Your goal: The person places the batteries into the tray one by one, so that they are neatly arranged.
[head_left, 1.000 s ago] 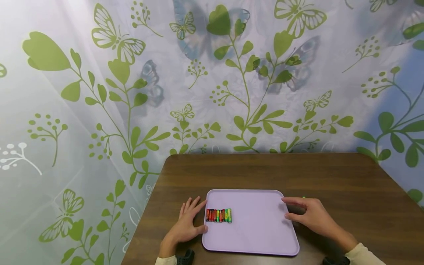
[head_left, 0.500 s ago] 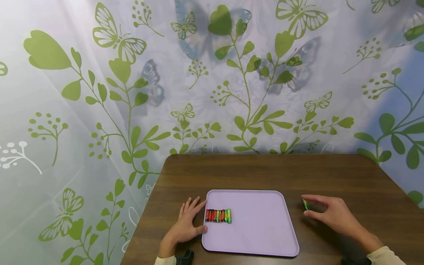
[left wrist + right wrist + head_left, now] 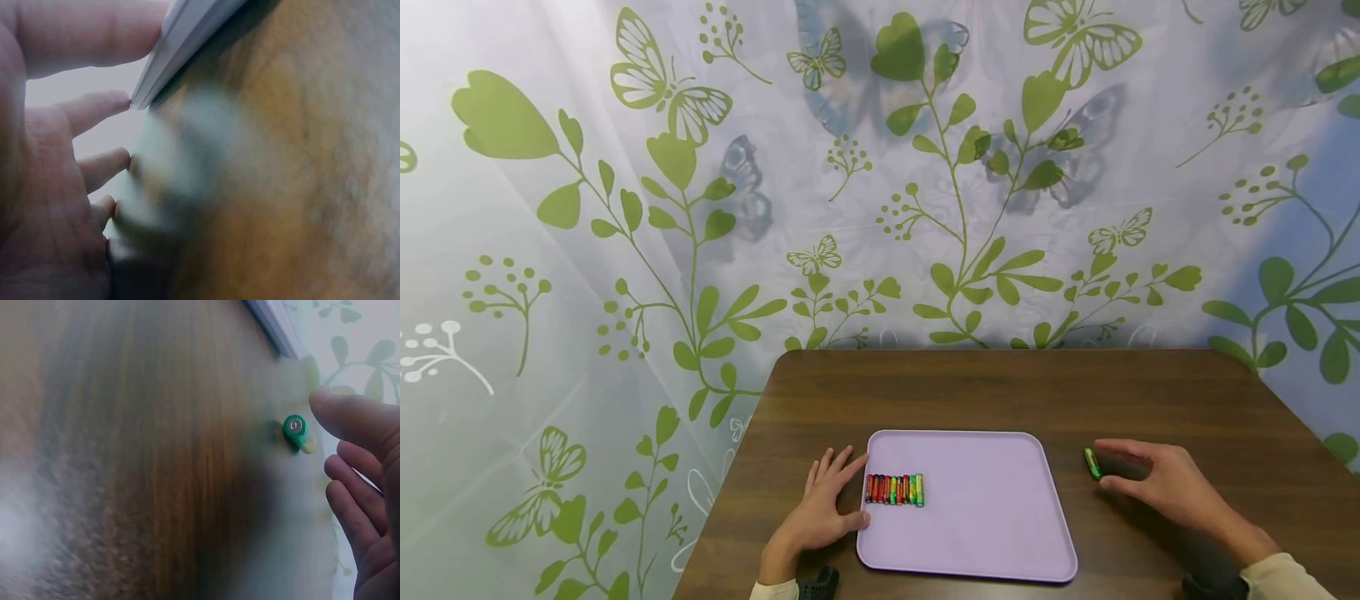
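Observation:
On the table to the right of the lilac tray [image 3: 977, 533] lies a green battery [image 3: 1092, 463]. My right hand [image 3: 1172, 487] is just right of it, thumb and fingers spread apart with a gap. The right wrist view shows the same battery [image 3: 295, 427] end-on, clear of the fingertips [image 3: 324, 400]. My left hand [image 3: 820, 512] rests at the tray's left edge, fingers extended. In the left wrist view the thumb and a fingertip touch the tray rim [image 3: 181, 44]. Several red and green batteries [image 3: 895, 489] lie side by side in a row inside the tray's left part.
The brown wooden table [image 3: 1000, 387] ends at the back near a hanging curtain [image 3: 850, 208] printed with leaves and butterflies. Dark wrist straps sit at both cuffs.
My right hand has moved right, away from the tray's right edge, to the loose battery. It then drew slightly back, leaving the battery uncovered. My left hand and the row stay put.

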Action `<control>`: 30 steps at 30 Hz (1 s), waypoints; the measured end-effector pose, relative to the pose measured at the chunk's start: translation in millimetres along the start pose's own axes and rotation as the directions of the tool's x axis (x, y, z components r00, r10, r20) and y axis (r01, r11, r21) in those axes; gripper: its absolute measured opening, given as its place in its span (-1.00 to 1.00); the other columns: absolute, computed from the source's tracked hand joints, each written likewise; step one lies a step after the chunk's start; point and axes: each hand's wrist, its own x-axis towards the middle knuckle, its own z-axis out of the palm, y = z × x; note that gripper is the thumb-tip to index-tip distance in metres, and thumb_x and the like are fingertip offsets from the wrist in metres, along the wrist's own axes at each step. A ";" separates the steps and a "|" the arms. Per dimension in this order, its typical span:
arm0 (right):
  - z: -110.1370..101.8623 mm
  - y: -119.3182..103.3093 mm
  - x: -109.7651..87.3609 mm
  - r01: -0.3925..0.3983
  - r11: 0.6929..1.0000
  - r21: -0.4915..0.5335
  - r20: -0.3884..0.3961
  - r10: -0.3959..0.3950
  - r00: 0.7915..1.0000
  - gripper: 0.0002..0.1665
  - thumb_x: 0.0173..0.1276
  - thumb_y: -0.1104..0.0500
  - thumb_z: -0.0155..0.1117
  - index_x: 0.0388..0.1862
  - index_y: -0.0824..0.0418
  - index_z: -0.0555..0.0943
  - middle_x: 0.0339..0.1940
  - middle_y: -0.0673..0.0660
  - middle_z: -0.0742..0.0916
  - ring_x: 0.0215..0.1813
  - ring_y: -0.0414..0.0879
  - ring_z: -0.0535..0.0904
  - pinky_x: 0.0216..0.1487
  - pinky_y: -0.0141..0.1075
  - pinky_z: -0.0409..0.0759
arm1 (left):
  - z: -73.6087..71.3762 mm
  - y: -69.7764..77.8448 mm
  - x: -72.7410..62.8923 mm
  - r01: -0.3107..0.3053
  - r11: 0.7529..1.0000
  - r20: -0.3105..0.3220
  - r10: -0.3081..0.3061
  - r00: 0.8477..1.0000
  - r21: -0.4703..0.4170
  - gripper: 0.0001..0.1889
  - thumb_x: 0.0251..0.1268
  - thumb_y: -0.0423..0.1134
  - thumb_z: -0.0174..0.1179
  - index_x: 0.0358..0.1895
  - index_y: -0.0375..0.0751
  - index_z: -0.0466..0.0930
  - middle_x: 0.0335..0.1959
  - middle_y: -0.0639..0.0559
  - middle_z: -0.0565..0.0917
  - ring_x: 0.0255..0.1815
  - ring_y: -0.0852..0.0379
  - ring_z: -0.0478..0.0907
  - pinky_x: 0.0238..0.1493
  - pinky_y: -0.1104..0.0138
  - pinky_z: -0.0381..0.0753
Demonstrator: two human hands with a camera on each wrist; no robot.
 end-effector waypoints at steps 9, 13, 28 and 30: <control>5.5 6.8 10.8 0.027 0.998 -0.052 0.055 -0.024 0.998 -0.26 0.08 -0.13 0.82 0.24 0.05 0.82 0.11 0.09 0.90 0.11 -0.31 0.78 -0.03 -0.46 0.72 | -0.7 1.2 -0.8 0.002 1.000 0.007 -0.002 1.000 -0.004 -0.05 0.18 -0.06 0.45 0.70 -0.09 0.35 0.78 -0.37 0.13 0.81 -0.56 -0.26 0.67 -0.48 -0.47; 8.7 7.0 14.4 0.061 0.997 -0.040 0.068 -0.058 0.996 -0.23 0.07 -0.07 0.83 0.27 0.10 0.80 0.11 0.13 0.90 0.09 -0.28 0.79 -0.04 -0.37 0.77 | -0.8 1.7 -1.2 0.004 1.000 0.010 -0.004 1.000 -0.006 -0.05 0.17 -0.05 0.45 0.70 -0.08 0.35 0.78 -0.37 0.13 0.81 -0.56 -0.26 0.66 -0.49 -0.48; 14.7 5.1 13.0 0.057 0.998 -0.032 0.045 -0.056 0.997 -0.32 0.11 -0.01 0.82 0.23 0.09 0.82 0.07 0.09 0.91 0.02 -0.31 0.81 -0.05 -0.57 0.66 | 0.9 -0.3 -1.8 -0.048 0.998 -0.026 0.047 0.999 -0.040 -0.08 0.19 -0.04 0.46 0.68 -0.05 0.38 0.76 -0.42 0.16 0.78 -0.61 -0.24 0.64 -0.50 -0.51; 15.4 -0.2 14.0 0.054 0.998 -0.018 0.040 -0.053 0.998 -0.34 0.13 -0.02 0.81 0.22 0.09 0.82 0.07 0.08 0.91 0.01 -0.30 0.83 -0.06 -0.52 0.70 | 0.8 -0.7 -2.3 -0.066 0.996 -0.039 0.064 0.997 -0.058 -0.08 0.19 -0.04 0.47 0.68 -0.04 0.40 0.75 -0.43 0.18 0.78 -0.63 -0.23 0.64 -0.51 -0.52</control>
